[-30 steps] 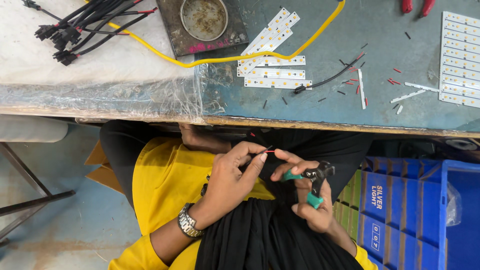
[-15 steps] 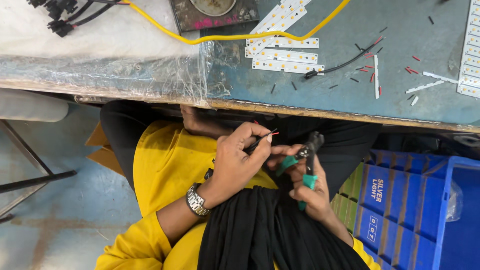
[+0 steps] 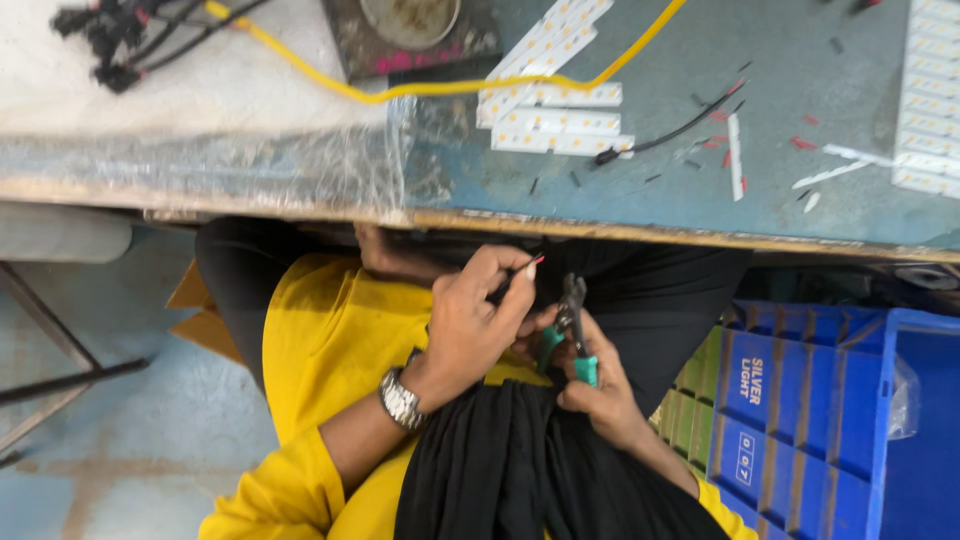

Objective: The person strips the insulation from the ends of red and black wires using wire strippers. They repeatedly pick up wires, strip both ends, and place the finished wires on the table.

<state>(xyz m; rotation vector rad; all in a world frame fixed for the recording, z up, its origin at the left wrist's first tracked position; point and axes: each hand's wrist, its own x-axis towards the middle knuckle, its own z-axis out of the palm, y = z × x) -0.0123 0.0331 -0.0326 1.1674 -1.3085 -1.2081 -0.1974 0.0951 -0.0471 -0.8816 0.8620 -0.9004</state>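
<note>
The bench [image 3: 300,170] fills the top of my view, a worn blue-grey slab with crinkled clear plastic over its left part. On it lie white LED strips [image 3: 560,120], flat and stiff, a yellow cable [image 3: 440,88] looping across, and scraps of red and white wire insulation. To my right stands a blue crate [image 3: 830,400], ribbed hard plastic.

Below the bench edge, over my lap and the black cloth [image 3: 500,470], my left hand [image 3: 470,325] pinches a thin red-tipped wire [image 3: 533,263] between thumb and forefinger, its end poking out toward the tool. My right hand [image 3: 590,385] is wrapped around the green rubbery handles of the cutters [image 3: 572,320], fingers curled tight; the dark metal jaws point up, just beside the wire tip. I cannot tell whether the blades touch it.

To do this cleanly, I judge the wire should sit square across the jaws, held steady close to its end, with a light squeeze so only the insulation gives. A metal watch [image 3: 402,398] sits on my left wrist.
</note>
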